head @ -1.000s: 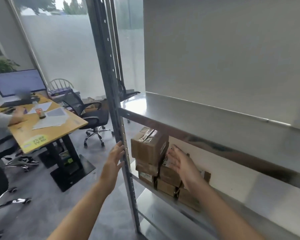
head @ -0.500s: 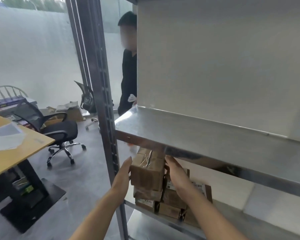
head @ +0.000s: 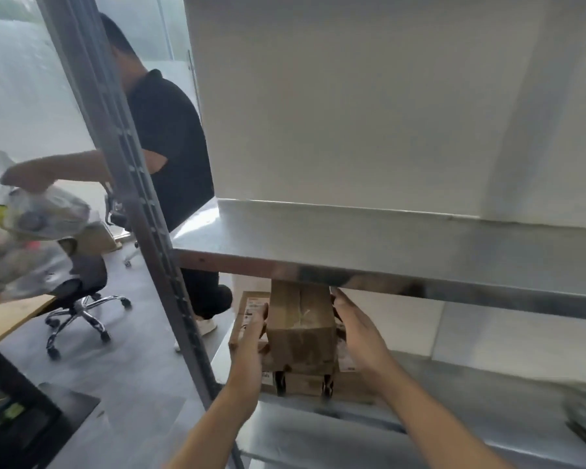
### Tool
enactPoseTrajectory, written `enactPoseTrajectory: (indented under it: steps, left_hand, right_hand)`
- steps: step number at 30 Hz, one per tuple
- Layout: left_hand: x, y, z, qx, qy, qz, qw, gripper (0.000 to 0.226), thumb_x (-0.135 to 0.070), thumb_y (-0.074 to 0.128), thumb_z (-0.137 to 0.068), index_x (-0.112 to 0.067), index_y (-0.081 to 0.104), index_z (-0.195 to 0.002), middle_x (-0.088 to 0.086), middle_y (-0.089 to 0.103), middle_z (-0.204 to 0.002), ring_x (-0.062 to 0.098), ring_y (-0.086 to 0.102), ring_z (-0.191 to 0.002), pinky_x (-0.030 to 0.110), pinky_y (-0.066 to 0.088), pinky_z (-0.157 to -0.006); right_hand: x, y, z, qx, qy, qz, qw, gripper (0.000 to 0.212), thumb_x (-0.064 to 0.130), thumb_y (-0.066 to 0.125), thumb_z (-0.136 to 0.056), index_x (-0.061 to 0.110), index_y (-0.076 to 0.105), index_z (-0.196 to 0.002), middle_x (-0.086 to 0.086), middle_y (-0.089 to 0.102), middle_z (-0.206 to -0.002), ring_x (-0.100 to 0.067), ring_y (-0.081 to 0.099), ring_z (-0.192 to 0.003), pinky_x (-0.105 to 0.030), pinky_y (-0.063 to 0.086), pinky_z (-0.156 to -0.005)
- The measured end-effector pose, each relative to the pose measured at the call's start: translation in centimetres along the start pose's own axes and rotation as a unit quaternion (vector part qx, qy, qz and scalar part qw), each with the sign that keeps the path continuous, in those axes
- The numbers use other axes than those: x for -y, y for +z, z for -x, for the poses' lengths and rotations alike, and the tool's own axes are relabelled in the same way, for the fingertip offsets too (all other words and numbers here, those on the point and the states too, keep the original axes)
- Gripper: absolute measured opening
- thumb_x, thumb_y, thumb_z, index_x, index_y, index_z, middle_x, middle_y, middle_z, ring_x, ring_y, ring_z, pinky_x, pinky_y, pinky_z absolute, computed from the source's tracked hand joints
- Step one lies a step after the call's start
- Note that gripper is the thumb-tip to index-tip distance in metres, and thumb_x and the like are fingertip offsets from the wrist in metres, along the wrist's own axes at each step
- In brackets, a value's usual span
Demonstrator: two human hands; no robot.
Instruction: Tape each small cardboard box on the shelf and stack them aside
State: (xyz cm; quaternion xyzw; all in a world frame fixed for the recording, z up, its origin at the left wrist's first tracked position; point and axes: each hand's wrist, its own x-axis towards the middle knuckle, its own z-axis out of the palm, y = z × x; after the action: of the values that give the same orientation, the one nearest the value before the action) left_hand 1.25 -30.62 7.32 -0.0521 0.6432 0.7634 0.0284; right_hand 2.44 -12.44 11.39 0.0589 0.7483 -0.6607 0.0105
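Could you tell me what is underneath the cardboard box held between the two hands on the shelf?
The top box rests on more small cardboard boxes, some with printed labels. How many, and whether they are taped, stays hidden behind it, the left hand and the right hand.

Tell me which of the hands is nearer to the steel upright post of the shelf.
Left. The left hand lies flat against the top box's left side, close to the upright post; the right hand is on the box's far side.

Office doubling as a packing and storage room. Metal shelving unit (head: 403, 286) held small cardboard boxes (head: 300, 328); wheeled office chair (head: 78, 299) stood on grey floor (head: 132, 367) beside a wooden table (head: 11, 318); frosted glass wall (head: 24, 96) behind.
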Motion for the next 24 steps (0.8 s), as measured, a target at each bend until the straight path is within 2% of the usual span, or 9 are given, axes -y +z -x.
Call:
enactPoseTrajectory:
  steps: [3,5,8,10,12,15,16,19,24]
  left_hand:
    - [1.1,3.4,1.7,0.025,-0.014,0.019,0.999,0.051,-0.061,0.050,-0.096,-0.035,0.054,-0.141,-0.007,0.068,-0.130,0.017,0.063,-0.122,0.051,0.045,-0.110]
    - [2.0,6.2,2.9,0.046,-0.026,0.022,0.998,0.056,-0.065,0.056,-0.091,-0.039,0.055,-0.140,-0.012,0.064,-0.135,0.011,0.057,-0.127,0.042,0.040,-0.113]
    - [3.3,10.9,4.9,0.090,-0.037,-0.012,0.995,0.042,-0.056,0.041,-0.100,-0.042,0.057,-0.137,-0.025,0.061,-0.129,-0.007,0.053,-0.117,0.029,0.038,-0.106]
    - [4.5,13.8,6.3,0.098,-0.065,-0.030,0.993,0.046,-0.063,0.040,-0.094,-0.049,0.058,-0.134,-0.022,0.057,-0.138,0.002,0.049,-0.130,0.039,0.031,-0.118]
    - [5.9,16.7,7.6,0.098,-0.075,-0.034,0.992,0.050,-0.069,0.042,-0.085,-0.054,0.060,-0.129,-0.016,0.056,-0.144,0.012,0.048,-0.136,0.048,0.031,-0.120]
    - [7.7,21.4,9.8,0.098,-0.088,-0.032,0.991,0.047,-0.067,0.043,-0.086,-0.054,0.063,-0.126,-0.012,0.064,-0.136,0.016,0.057,-0.128,0.049,0.040,-0.114]
    - [8.4,22.9,10.6,0.100,-0.092,-0.027,0.990,0.046,-0.064,0.041,-0.088,-0.051,0.063,-0.126,-0.011,0.067,-0.132,0.016,0.059,-0.126,0.047,0.043,-0.111]
    - [9.7,26.8,12.9,0.100,-0.108,0.004,0.989,0.047,-0.059,0.041,-0.088,-0.042,0.069,-0.121,-0.010,0.070,-0.125,0.016,0.064,-0.118,0.043,0.053,-0.098]
    - [10.4,31.5,14.6,0.096,-0.082,0.043,0.991,0.046,-0.050,0.046,-0.090,-0.032,0.061,-0.130,-0.007,0.068,-0.127,0.013,0.066,-0.115,0.043,0.054,-0.090]
  right_hand:
    - [-1.9,-4.0,1.8,-0.029,-0.004,-0.024,0.999,0.045,0.050,0.034,-0.106,0.041,0.040,-0.149,0.024,0.042,-0.149,0.000,0.038,-0.137,-0.028,0.026,-0.119]
    - [-3.3,-7.1,3.0,-0.043,0.004,-0.036,0.998,0.043,0.051,0.033,-0.105,0.045,0.040,-0.148,0.024,0.040,-0.150,-0.003,0.037,-0.138,-0.032,0.028,-0.119]
    - [-5.4,-12.1,4.6,-0.062,0.008,-0.052,0.997,0.037,0.052,0.034,-0.104,0.050,0.042,-0.140,0.018,0.043,-0.151,-0.007,0.040,-0.140,-0.041,0.028,-0.122]
    - [-6.4,-15.3,6.1,-0.058,0.016,-0.064,0.996,0.043,0.059,0.034,-0.100,0.050,0.041,-0.142,0.017,0.044,-0.151,-0.006,0.040,-0.140,-0.040,0.029,-0.122]
    - [-7.6,-18.6,7.8,-0.047,0.019,-0.067,0.996,0.046,0.061,0.034,-0.098,0.050,0.043,-0.142,0.021,0.047,-0.149,0.000,0.041,-0.138,-0.036,0.031,-0.121]
    - [-9.1,-23.4,10.0,-0.055,0.034,-0.081,0.995,0.028,0.045,0.033,-0.106,0.055,0.050,-0.126,0.035,0.057,-0.129,0.016,0.052,-0.118,-0.014,0.041,-0.105]
    - [-9.8,-24.9,10.5,-0.060,0.039,-0.076,0.995,0.026,0.046,0.033,-0.106,0.058,0.050,-0.122,0.037,0.057,-0.127,0.017,0.053,-0.115,-0.013,0.041,-0.103]
    - [-11.7,-29.0,11.6,-0.069,0.054,-0.054,0.995,0.034,0.071,0.033,-0.095,0.072,0.044,-0.127,0.025,0.050,-0.144,-0.003,0.048,-0.133,-0.039,0.037,-0.117]
    - [-12.9,-33.1,12.5,-0.047,0.047,-0.026,0.997,0.042,0.076,0.025,-0.094,0.071,0.038,-0.133,0.021,0.050,-0.146,-0.006,0.049,-0.133,-0.040,0.040,-0.114]
